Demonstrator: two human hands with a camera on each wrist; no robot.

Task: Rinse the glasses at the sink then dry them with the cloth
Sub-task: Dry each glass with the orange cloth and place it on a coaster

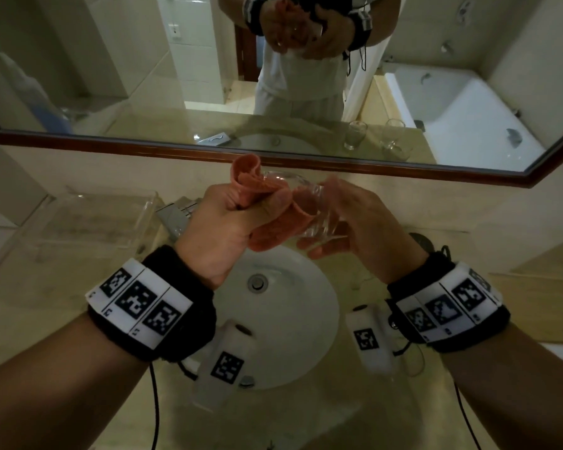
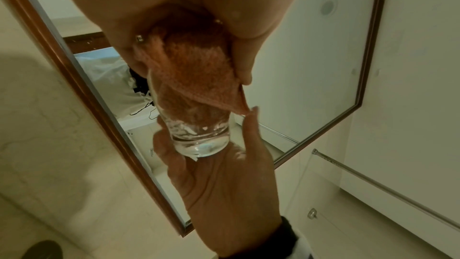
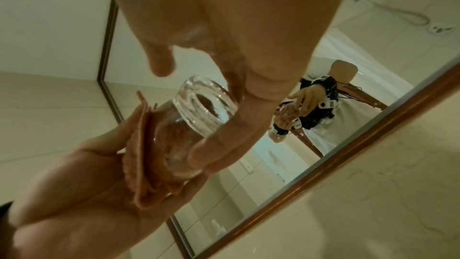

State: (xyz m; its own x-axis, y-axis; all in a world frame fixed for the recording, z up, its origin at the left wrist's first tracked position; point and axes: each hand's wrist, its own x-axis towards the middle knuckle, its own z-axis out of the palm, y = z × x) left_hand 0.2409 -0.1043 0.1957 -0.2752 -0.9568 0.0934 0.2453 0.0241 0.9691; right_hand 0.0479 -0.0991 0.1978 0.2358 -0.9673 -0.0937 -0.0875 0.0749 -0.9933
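The left hand (image 1: 220, 228) is gripping the pink cloth (image 1: 252, 183), with fingers and thumb curled round the bunched fabric and pushing part of it into the mouth of the glass (image 1: 312, 211). The right hand (image 1: 358, 225) is holding the glass by its thick base, fingers curved round it. In the left wrist view the cloth (image 2: 196, 78) is filling the upper part of the glass (image 2: 199, 135), while the right hand (image 2: 224, 184) is cupping the base from below.

To do this step well, the right hand should be turning the glass while the left keeps the cloth pressed against the inner wall, reaching toward the bottom; judged from the clear base, the lowest part may not be wiped yet. Grip on the wet base should be firm but not squeezing.

The glass is lying roughly on its side between the 2 hands, mouth toward 9 o'clock, base toward 3 o'clock. It is held above the sink (image 1: 306, 319), which lies at 6 o'clock from the hands. The mirror (image 1: 111, 76) is standing at 12 o'clock, and 2 other glasses (image 1: 355, 134) are showing in its reflection.
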